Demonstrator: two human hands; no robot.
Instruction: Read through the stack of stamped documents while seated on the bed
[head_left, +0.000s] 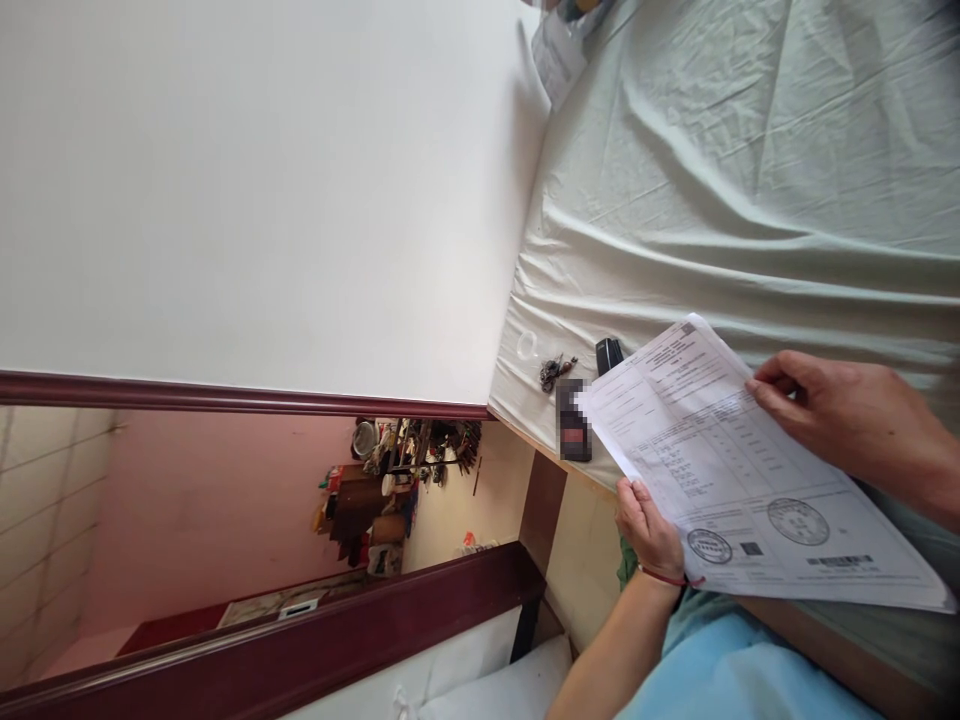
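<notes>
The picture lies turned on its side. A small stack of printed papers [697, 440], with round stamps, a barcode and a table of text on the top sheet, is held above the bed. My left hand [651, 535], wearing a red cord at the wrist, grips one edge with its thumb on top. At the opposite edge, my right hand [840, 410] is closed, thumb and forefinger pinching the sheets. Close to the papers are a partly blurred dark phone-like object [575, 435], a black object [609, 354] and a dark tangled bundle [555, 373], all on the bed.
A pale wrinkled sheet [712, 220] covers the bed, beside a white wall [247, 190]. A clear ring [527, 345] lies near the bed's edge. A plastic bag [559, 50] rests against the wall. Through a dark red doorframe [300, 640], a pink-walled room shows stacked household goods [367, 510].
</notes>
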